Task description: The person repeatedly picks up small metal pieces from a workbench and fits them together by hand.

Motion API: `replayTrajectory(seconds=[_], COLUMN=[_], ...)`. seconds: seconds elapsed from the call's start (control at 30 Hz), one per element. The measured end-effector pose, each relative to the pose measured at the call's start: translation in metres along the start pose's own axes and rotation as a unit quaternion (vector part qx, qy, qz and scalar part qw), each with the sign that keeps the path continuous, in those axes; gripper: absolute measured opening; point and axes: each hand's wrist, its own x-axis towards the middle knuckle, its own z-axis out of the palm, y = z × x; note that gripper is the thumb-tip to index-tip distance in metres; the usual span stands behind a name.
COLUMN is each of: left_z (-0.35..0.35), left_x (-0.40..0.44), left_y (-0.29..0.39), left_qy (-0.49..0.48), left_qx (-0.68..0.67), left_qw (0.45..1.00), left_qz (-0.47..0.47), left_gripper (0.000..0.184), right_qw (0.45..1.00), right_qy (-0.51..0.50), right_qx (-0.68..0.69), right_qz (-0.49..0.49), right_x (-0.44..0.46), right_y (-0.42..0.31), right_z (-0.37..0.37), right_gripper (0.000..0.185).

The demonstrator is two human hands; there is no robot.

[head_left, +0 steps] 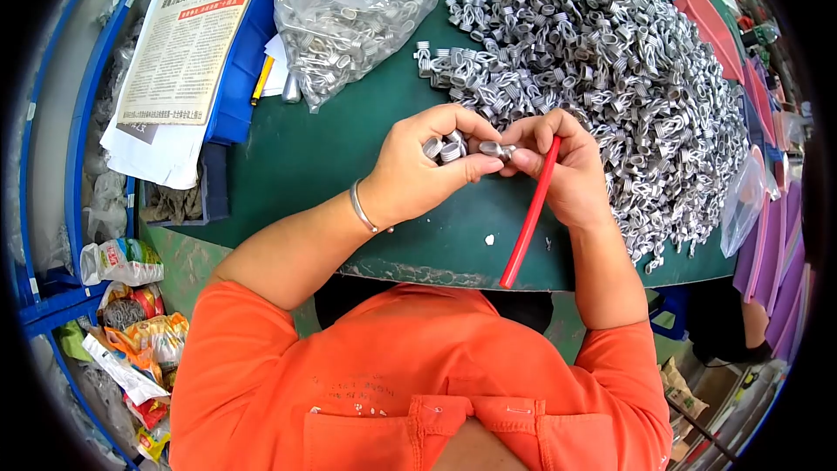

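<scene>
My left hand, with a bangle on its wrist, is closed around several small silver metal parts. Its thumb and forefinger pinch one small metal piece. Against that piece's right end press the fingertips of my right hand. A long red rod is also gripped in the right hand, its lower end slanting toward the table's front edge; the upper end is hidden by the fingers. Beside the right hand lies a large heap of similar looped metal parts.
The green table holds a clear plastic bag of metal parts, a newspaper over a blue bin, and a yellow pen. A pink tray stands behind the heap. Blue shelving is at left.
</scene>
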Motion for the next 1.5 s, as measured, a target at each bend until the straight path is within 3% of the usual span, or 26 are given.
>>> replayTrajectory(seconds=[0.07, 0.13, 0.17, 0.2, 0.33, 0.6, 0.67, 0.73, 0.8, 0.83, 0.87, 0.93, 1.0, 1.13, 1.17, 1.2, 1.3, 1.37, 1.4, 1.47, 1.5], left_z=[0.0, -0.001, 0.0, 0.001, 0.0, 0.002, 0.002, 0.0, -0.004, -0.006, -0.009, -0.012, -0.013, -0.023, -0.028, -0.034, -0.045, -0.051, -0.051, -0.046, -0.035], left_x=[-0.001, -0.001, -0.001, -0.002, 0.001, 0.002, 0.002, 0.006, 0.006, 0.006, 0.007, 0.007, 0.009, -0.002, -0.016, -0.034, -0.105, -0.149, -0.168, -0.185, -0.183], left_y=[-0.001, 0.0, 0.003, 0.008, 0.005, -0.001, -0.003, 0.003, -0.003, -0.005, -0.006, -0.008, -0.005, 0.017, 0.025, 0.03, 0.025, 0.013, 0.003, -0.029, -0.04], left_qy=[-0.004, -0.009, -0.009, 0.003, 0.026, -0.029, -0.023, -0.026, -0.013, -0.015, -0.014, -0.012, 0.015, 0.017, -0.025, -0.063, -0.12, -0.127, -0.108, 0.028, 0.106], left_qx=[0.013, 0.015, 0.014, -0.027, -0.124, -0.193, -0.293, -0.339, -0.375, -0.388, -0.388, -0.413, -0.398, -0.453, -0.471, -0.489, -0.467, -0.469, -0.457, -0.371, -0.297], left_qw=[0.999, 0.998, 0.998, 1.0, 0.985, 0.96, 0.927, 0.902, 0.894, 0.89, 0.89, 0.888, 0.896, 0.881, 0.875, 0.866, 0.873, 0.858, 0.853, 0.834, 0.843], left_qz=[0.044, 0.067, 0.066, 0.008, -0.12, -0.201, -0.231, -0.266, -0.245, -0.238, -0.239, -0.203, -0.194, -0.138, -0.113, -0.089, -0.07, -0.169, -0.228, -0.407, -0.436], left_gripper=[0.021, 0.022, 0.022, 0.022, 0.022, 0.023, 0.025, 0.03, 0.028, 0.021, 0.021, 0.015, 0.014, 0.016, 0.014, 0.012, 0.015, 0.012, 0.012, 0.013, 0.015], right_qw=[0.997, 0.996, 0.984, 0.959, 0.929, 0.907, 0.874, 0.866, 0.883, 0.845, 0.845, 0.766, 0.719, 0.678, 0.7, 0.76, 0.871, 0.949, 0.962, 0.988, 0.99], right_qy=[-0.03, -0.025, -0.009, 0.007, 0.056, 0.026, -0.045, 0.014, 0.096, 0.113, 0.112, 0.022, 0.016, 0.038, 0.047, 0.033, 0.065, 0.043, 0.033, -0.007, -0.048], right_qx=[-0.024, -0.029, -0.113, -0.197, -0.21, -0.232, -0.293, -0.326, -0.386, -0.456, -0.456, -0.616, -0.675, -0.699, -0.681, -0.611, -0.453, -0.292, -0.259, -0.149, -0.124], right_qz=[-0.073, -0.076, -0.141, -0.204, -0.299, -0.35, -0.385, -0.378, -0.251, -0.257, -0.256, -0.185, -0.166, -0.224, -0.211, -0.22, -0.18, -0.109, -0.076, -0.043, -0.044], right_x=[0.001, 0.0, -0.001, -0.002, -0.005, -0.008, -0.006, -0.007, -0.01, -0.007, -0.008, -0.011, -0.014, -0.015, -0.015, -0.012, -0.005, -0.006, -0.007, -0.007, -0.006], right_y=[0.005, 0.004, 0.003, 0.003, 0.004, 0.002, 0.0, -0.01, -0.019, -0.023, -0.022, -0.02, -0.017, -0.011, -0.009, -0.008, -0.01, -0.018, -0.022, -0.022, -0.02], right_z=[-0.001, 0.0, 0.0, 0.001, 0.003, 0.011, 0.008, 0.008, -0.001, -0.001, -0.003, -0.007, 0.004, 0.0, -0.003, -0.009, -0.02, -0.02, -0.022, -0.02, -0.018], right_gripper=[0.026, 0.027, 0.027, 0.027, 0.033, 0.033, 0.03, 0.024, 0.023, 0.024, 0.024, 0.026, 0.024, 0.015, 0.014, 0.015, 0.016, 0.016, 0.016, 0.017, 0.017])
